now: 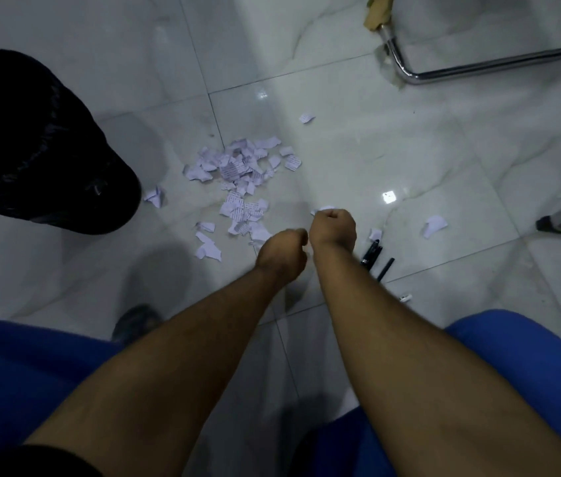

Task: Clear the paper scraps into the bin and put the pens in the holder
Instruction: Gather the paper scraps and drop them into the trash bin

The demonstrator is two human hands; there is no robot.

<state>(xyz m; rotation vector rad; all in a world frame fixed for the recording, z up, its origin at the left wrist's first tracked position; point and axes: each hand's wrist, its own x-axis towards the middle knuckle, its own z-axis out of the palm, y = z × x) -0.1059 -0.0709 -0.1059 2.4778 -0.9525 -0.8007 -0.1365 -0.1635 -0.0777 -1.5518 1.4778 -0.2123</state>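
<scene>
**A:** What are the fingers doing?

**B:** On both hands they are curled under, backs of the hands to the camera. The right hand is bunched above the floor with a sliver of white paper showing at its far edge; whether the fingers pinch that scrap or merely cover it cannot be told. The left hand is bunched just beside it, almost touching, and what it holds, if anything, is hidden.

**A:** And the paper?

**B:** The paper scraps, torn and printed, lie in a loose heap on the white tiled floor beyond the left hand, a few trailing down to its knuckles. Strays sit apart: one by the bin, one farther up the tiles, one well to the right.

**A:** The pens?

**B:** The dark pens lie on the floor just right of the right wrist, partly behind the forearm.

**A:** The bin?

**B:** The bin, lined with a black bag, stands at the left, near the heap.

**A:** Anything else?

**B:** A chrome chair frame at upper right, and blue-clad knees at the bottom corners.
</scene>
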